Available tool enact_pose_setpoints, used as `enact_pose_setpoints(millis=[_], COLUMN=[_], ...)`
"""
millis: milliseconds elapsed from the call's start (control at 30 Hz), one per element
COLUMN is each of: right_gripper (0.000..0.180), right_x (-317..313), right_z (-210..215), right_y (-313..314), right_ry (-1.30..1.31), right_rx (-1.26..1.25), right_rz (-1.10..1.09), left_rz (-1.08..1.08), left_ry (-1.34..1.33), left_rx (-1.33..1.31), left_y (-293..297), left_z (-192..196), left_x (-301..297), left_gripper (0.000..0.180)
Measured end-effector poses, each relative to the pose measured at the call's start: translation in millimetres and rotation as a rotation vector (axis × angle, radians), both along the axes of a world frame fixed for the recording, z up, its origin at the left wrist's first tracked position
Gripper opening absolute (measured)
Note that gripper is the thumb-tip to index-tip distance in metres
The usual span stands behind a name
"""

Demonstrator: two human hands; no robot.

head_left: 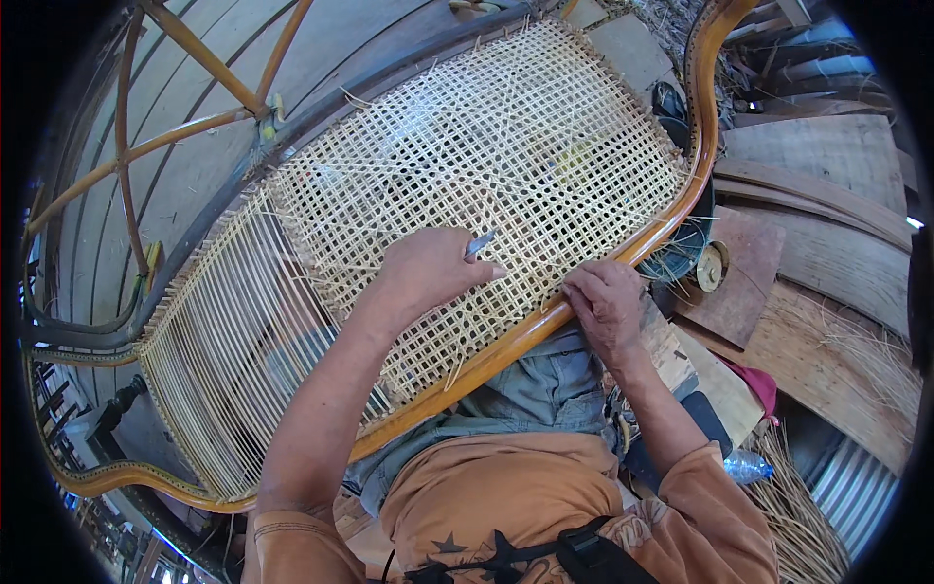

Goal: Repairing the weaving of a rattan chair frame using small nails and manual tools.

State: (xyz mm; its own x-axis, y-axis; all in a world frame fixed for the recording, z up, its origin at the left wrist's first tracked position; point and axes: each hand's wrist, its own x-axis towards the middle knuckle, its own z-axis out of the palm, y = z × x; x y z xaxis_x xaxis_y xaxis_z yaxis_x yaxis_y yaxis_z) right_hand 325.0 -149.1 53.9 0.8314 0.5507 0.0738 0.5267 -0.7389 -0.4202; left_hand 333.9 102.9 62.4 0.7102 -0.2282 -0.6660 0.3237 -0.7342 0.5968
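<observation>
A cane panel (457,127) is woven within a curved, varnished wooden frame (506,350) that lies across my lap. Over the middle of the weave, my left hand (428,268) is closed on a small metal-bladed tool (479,243); its blade tip shows past the fingers and its handle is hidden. The thumb points right, close to the cane. At the near right rail, my right hand (608,300) curls its fingers over the wood, with fingertips at the edge of the weave. To the left, parallel cane strands (229,341) run without crossing strands.
A dark pole (389,68) and crossed rattan bars (195,127) stand beyond the frame. Wooden boards (817,253), a round tin (712,265), a plastic bottle (747,467) and a bundle of loose cane (793,516) lie on the right. Loose strand ends stick out along the panel's edges.
</observation>
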Motion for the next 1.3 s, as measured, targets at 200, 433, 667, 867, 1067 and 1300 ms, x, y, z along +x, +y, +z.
enact_pose_setpoints(millis=[200, 433, 667, 867, 1067, 1300], right_gripper=[0.014, 0.015, 0.020, 0.022, 0.028, 0.030], right_x=[0.4, 5.2, 11.7, 13.1, 14.1, 17.2], right_z=[0.1, -0.7, -0.2, 0.0, -1.8, -0.3], right_y=[-1.2, -8.2, -18.5, -21.6, -24.0, -30.3], right_ry=[0.004, 0.057, 0.102, 0.074, 0.133, 0.166], right_rx=[-0.001, -0.002, 0.087, -0.001, 0.090, 0.062], right_rz=[0.024, 0.062, 0.158, 0.258, 0.162, 0.238], left_rz=[-0.024, 0.017, 0.008, 0.125, 0.144, 0.154], left_ry=[-0.123, -0.001, -0.018, 0.070, 0.115, 0.109], left_rx=[-0.036, -0.107, -0.111, -0.224, -0.280, -0.291], left_y=[5.0, 8.1, 13.6, 16.1, 17.7, 19.6], left_z=[-24.5, -27.1, -23.6, -29.8, -30.6, -31.5], left_x=[-3.7, 5.9, 10.7, 8.0, 10.1, 10.5], left_gripper=[0.035, 0.031, 0.031, 0.032, 0.029, 0.026])
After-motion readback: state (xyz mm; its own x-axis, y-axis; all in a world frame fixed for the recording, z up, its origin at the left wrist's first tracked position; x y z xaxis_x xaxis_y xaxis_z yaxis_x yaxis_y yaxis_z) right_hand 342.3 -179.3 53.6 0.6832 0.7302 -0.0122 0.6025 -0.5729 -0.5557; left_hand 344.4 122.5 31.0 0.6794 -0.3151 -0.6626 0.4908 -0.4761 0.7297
